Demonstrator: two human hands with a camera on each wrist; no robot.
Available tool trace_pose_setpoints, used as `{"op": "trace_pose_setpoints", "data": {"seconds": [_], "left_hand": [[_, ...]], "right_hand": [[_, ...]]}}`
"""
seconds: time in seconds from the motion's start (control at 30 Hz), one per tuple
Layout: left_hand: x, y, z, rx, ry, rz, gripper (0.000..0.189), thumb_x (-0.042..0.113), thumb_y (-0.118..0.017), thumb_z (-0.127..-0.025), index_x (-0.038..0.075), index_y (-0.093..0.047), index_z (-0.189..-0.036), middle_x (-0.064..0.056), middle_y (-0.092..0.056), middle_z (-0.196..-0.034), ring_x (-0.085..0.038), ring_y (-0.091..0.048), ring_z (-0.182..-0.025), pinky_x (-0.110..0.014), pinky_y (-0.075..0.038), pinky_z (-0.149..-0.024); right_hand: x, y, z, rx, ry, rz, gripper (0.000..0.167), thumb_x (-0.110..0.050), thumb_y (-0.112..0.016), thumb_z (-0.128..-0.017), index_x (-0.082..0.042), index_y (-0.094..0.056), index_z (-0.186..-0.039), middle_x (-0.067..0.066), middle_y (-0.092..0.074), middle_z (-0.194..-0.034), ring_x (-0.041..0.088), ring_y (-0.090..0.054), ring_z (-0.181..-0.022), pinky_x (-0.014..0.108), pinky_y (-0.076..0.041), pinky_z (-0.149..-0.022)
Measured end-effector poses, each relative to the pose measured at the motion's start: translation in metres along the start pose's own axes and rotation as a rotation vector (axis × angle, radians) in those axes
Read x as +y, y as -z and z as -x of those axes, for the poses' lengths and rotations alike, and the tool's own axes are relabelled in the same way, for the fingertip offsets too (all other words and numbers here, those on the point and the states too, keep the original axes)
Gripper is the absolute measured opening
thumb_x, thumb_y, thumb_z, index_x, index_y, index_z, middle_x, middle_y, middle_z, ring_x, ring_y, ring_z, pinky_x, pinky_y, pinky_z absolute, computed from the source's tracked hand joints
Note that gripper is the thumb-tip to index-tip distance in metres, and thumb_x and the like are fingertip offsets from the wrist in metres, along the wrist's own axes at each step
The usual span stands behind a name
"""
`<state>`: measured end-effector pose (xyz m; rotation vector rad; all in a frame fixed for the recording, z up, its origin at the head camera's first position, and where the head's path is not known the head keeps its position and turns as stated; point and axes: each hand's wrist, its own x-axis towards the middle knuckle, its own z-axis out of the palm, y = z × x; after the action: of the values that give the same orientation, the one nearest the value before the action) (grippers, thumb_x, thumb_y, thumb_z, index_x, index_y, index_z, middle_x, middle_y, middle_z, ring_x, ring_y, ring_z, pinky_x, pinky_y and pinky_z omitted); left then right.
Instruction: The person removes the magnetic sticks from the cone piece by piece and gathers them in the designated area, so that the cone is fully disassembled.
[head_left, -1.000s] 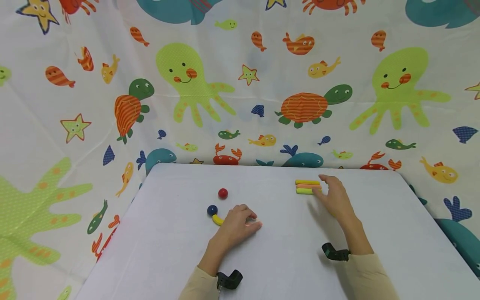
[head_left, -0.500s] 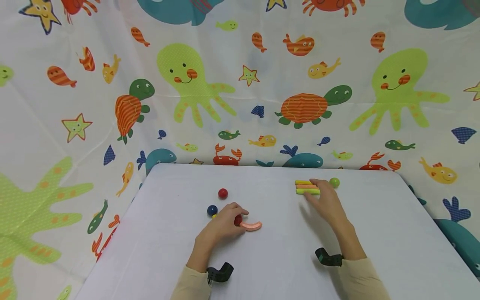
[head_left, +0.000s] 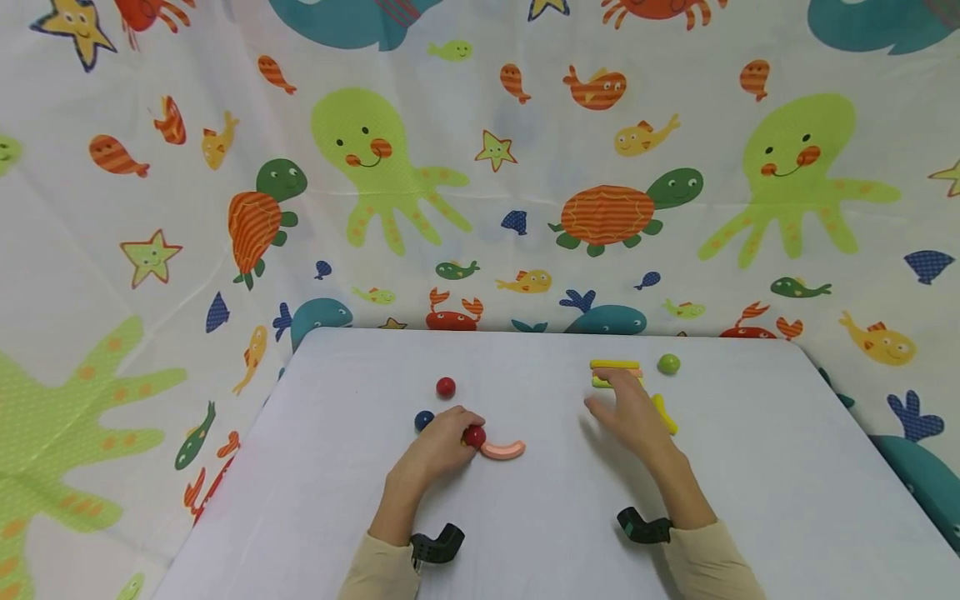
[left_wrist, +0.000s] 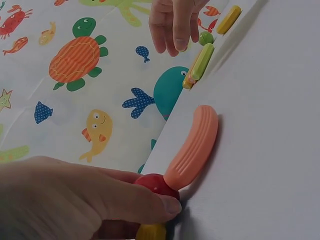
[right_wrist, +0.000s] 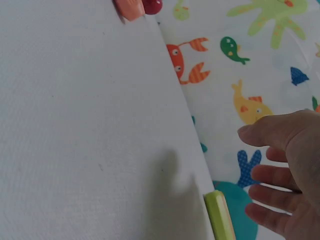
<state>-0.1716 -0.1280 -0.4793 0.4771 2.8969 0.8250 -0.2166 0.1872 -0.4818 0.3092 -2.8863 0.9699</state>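
My left hand [head_left: 435,446] pinches a red ball [head_left: 474,436] between thumb and fingers, low over the white table. One end of a curved, grooved pink piece [left_wrist: 195,147] touches this ball. Below the thumb in the left wrist view, part of a yellow piece [left_wrist: 151,231] shows. My right hand [head_left: 636,417] hovers with loosely spread fingers and holds nothing. Its fingertips overlap a row of straight sticks: yellow [head_left: 615,364], orange and light green [right_wrist: 219,215]. The orange one is partly hidden by the hand.
Near the left hand lie a dark blue ball [head_left: 423,420] and a second red ball [head_left: 446,387]. A green ball [head_left: 668,364] and a yellow curved piece [head_left: 664,415] lie by the right hand. Behind the white table [head_left: 337,500] hangs a cloth printed with sea animals.
My left hand has drawn back leftward, uncovering the pink piece and the red ball it now pinches. My right hand has moved left and nearer, revealing the green ball and yellow curved piece.
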Motion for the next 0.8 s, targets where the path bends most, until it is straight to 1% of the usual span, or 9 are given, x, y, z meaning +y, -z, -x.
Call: {"op": "trace_pose_setpoints", "data": {"seconds": [0.13, 0.27, 0.37, 0.53, 0.8], "left_hand": [[0.001, -0.003, -0.001, 0.019, -0.014, -0.014, 0.036, 0.003, -0.073, -0.084, 0.004, -0.069, -0.12, -0.009, -0.069, -0.111, -0.02, -0.063, -0.1, -0.04, -0.055, -0.091], [0.004, -0.007, -0.002, 0.023, -0.023, -0.002, 0.036, 0.008, -0.073, -0.086, 0.005, -0.069, -0.122, -0.009, -0.069, -0.113, -0.021, -0.063, -0.103, -0.04, -0.054, -0.093], [0.005, -0.008, -0.003, 0.028, -0.031, 0.004, 0.036, 0.009, -0.073, -0.087, 0.004, -0.069, -0.122, -0.009, -0.069, -0.113, -0.021, -0.064, -0.103, -0.04, -0.055, -0.091], [0.006, -0.012, -0.005, 0.038, -0.024, -0.002, 0.036, 0.012, -0.073, -0.087, 0.005, -0.068, -0.123, -0.008, -0.069, -0.113, -0.019, -0.064, -0.102, -0.038, -0.055, -0.091], [0.011, -0.018, -0.008, 0.015, -0.027, 0.018, 0.038, 0.017, -0.073, -0.09, 0.005, -0.066, -0.126, -0.008, -0.067, -0.116, -0.018, -0.062, -0.103, -0.037, -0.056, -0.091]], "right_hand": [[-0.007, -0.006, 0.001, -0.023, 0.03, 0.001, 0.056, -0.026, -0.071, -0.092, -0.005, -0.053, -0.14, 0.017, -0.056, -0.14, 0.036, -0.048, -0.134, 0.057, -0.04, -0.111], [-0.012, -0.012, 0.002, -0.039, 0.073, 0.011, 0.055, -0.027, -0.071, -0.091, -0.005, -0.054, -0.138, 0.017, -0.057, -0.141, 0.036, -0.048, -0.135, 0.056, -0.041, -0.111], [-0.014, -0.017, 0.003, -0.049, 0.105, 0.025, 0.054, -0.027, -0.073, -0.09, -0.005, -0.056, -0.137, 0.015, -0.058, -0.14, 0.035, -0.049, -0.135, 0.055, -0.042, -0.111], [-0.016, -0.026, 0.005, -0.059, 0.147, 0.03, 0.054, -0.025, -0.075, -0.088, -0.006, -0.057, -0.135, 0.013, -0.06, -0.136, 0.032, -0.053, -0.129, 0.053, -0.046, -0.107], [-0.022, -0.032, 0.007, -0.112, 0.185, 0.005, 0.053, -0.023, -0.075, -0.088, -0.006, -0.057, -0.135, 0.012, -0.059, -0.135, 0.03, -0.054, -0.128, 0.05, -0.047, -0.107]]}}
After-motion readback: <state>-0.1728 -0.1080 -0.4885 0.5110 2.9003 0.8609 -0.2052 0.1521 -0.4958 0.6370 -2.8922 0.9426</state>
